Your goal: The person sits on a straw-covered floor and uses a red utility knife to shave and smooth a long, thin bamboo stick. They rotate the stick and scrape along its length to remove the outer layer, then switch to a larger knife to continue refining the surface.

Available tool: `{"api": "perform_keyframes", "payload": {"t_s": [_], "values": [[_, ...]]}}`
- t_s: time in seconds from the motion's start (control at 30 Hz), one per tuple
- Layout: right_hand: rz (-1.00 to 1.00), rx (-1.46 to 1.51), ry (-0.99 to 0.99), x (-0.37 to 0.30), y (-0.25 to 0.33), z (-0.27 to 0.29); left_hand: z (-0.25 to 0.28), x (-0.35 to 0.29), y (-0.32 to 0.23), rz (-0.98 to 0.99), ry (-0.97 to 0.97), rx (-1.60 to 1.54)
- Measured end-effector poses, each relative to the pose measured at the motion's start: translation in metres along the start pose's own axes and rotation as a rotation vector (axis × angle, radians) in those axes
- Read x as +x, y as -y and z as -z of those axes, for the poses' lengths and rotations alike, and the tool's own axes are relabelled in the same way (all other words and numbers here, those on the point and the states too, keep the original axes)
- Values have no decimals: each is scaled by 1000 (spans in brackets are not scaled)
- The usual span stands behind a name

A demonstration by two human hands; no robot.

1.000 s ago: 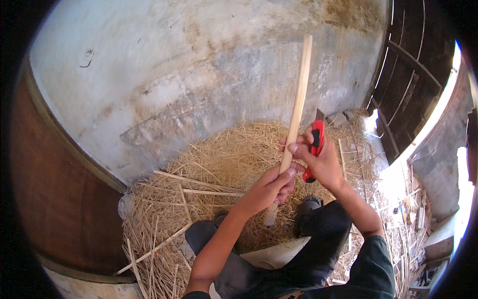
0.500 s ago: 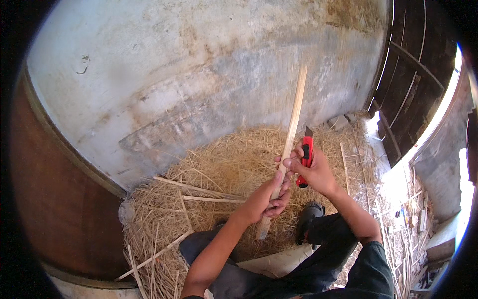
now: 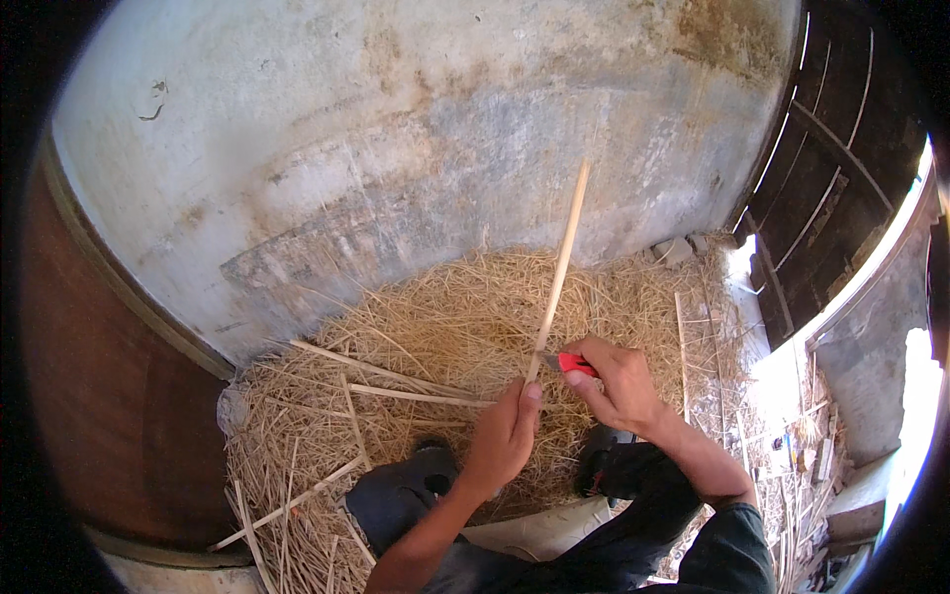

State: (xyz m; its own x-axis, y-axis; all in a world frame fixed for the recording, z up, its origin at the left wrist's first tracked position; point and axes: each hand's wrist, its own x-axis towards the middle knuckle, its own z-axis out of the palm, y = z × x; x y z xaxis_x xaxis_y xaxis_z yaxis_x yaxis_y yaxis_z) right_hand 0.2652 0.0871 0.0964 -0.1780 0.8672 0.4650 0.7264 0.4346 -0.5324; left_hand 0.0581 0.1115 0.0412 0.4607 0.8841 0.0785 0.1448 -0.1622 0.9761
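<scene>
My left hand [image 3: 506, 436] is closed around the lower part of a long, pale wooden strip [image 3: 563, 262], which stands nearly upright and leans a little to the right at its top. In my closed right hand [image 3: 621, 384] is a red utility knife [image 3: 577, 364], partly hidden by the fingers. Its blade points left and meets the strip just above my left hand. Whether the blade is cutting in, I cannot tell. The strip's lower end is hidden behind my left hand.
Shavings and thin strips [image 3: 465, 337] cover the floor, with longer strips [image 3: 386, 374] lying at the left. A stained wall [image 3: 327, 178] rises ahead. A brown panel [image 3: 119, 396] stands left, dark boards [image 3: 831, 148] right. A pale sheet [image 3: 539, 535] lies between my legs.
My right hand has let go of the strip and turned the knife from upright to sideways, its blade now at the strip. The strip has come lower, and my left hand grips it alone.
</scene>
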Motion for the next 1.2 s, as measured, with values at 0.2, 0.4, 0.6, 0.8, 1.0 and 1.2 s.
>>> {"api": "perform_keyframes", "payload": {"t_s": [0.2,0.4,0.6,0.8,1.0,1.2], "values": [[110,-141,-35,2,-9,-10,1,-2,-3,-17,35,-6],[151,-241,-71,-1,-10,-14,1,-5,-5,-29,-4,98],[153,-281,-94,-1,-7,-13,2,-10,-2,-41,-43,201],[-32,-183,-225,8,-29,-5,5,-17,-1,-1,-3,284],[-391,-262,-542,28,-94,62,6,-32,2,88,152,253],[-223,-49,-192,-3,-44,11,20,-22,14,73,80,148]]}}
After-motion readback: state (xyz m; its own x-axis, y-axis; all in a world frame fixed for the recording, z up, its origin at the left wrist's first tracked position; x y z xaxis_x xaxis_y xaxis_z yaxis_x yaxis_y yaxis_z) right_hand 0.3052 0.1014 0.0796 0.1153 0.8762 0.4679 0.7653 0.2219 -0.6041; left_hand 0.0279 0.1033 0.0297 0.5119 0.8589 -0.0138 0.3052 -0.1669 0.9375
